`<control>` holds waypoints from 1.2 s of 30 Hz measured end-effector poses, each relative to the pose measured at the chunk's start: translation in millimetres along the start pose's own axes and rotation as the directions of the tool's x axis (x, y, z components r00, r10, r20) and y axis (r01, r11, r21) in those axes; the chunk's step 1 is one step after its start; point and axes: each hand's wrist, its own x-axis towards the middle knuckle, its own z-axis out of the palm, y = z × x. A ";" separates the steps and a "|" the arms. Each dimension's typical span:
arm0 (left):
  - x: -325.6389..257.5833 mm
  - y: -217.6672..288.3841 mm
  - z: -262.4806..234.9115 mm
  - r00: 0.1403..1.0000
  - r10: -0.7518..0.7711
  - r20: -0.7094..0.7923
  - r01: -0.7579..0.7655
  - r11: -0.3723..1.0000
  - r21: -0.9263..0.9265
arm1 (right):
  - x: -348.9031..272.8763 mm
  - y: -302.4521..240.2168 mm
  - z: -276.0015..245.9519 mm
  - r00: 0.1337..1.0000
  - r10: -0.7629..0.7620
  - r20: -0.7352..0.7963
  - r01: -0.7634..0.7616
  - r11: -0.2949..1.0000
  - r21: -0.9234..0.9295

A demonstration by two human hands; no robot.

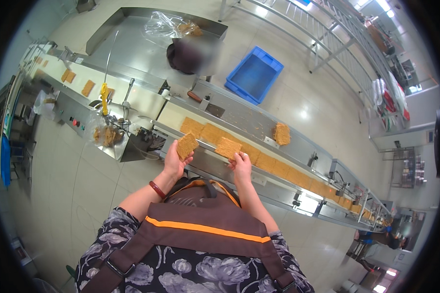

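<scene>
Above the near steel rail of the long conveyor belt (pixel 259 128): left hand (pixel 173 163) closed around a square golden-brown biscuit slab (pixel 187 145), lifted clear. Right hand (pixel 241 166) pinching a second golden-brown slab (pixel 228 147) at the belt edge, beside the row of similar slabs (pixel 278 168).

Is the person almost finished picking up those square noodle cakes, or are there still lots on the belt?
Not nearly finished, it seems. Done: one cake lies set aside on the steel ledge beside the belt. In hand: the left hand holds a cake lifted off the belt, and the right hand grips another cake at the belt's edge. Left: a long row of cakes covers the conveyor belt, stretching far to the right.
</scene>
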 end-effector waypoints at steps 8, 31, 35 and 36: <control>-18.6 21.0 -28.6 0.979 -0.200 0.036 0.199 0.980 0.022 | 48.7 8.6 116.6 0.986 0.032 0.166 0.001 0.981 -0.193; 4.7 -17.2 52.1 0.883 -0.409 0.232 0.380 0.911 0.161 | -20.2 -9.3 -5.9 0.973 -0.135 0.189 0.207 0.874 -0.440; 1.3 -20.6 61.5 0.862 -0.420 0.282 0.390 0.907 0.158 | -23.5 -11.9 -14.2 0.981 -0.088 0.173 0.156 0.886 -0.436; 0.0 -21.9 64.0 0.852 -0.427 0.304 0.396 0.904 0.162 | -21.1 -3.6 -17.8 0.966 -0.204 0.161 0.256 0.846 -0.468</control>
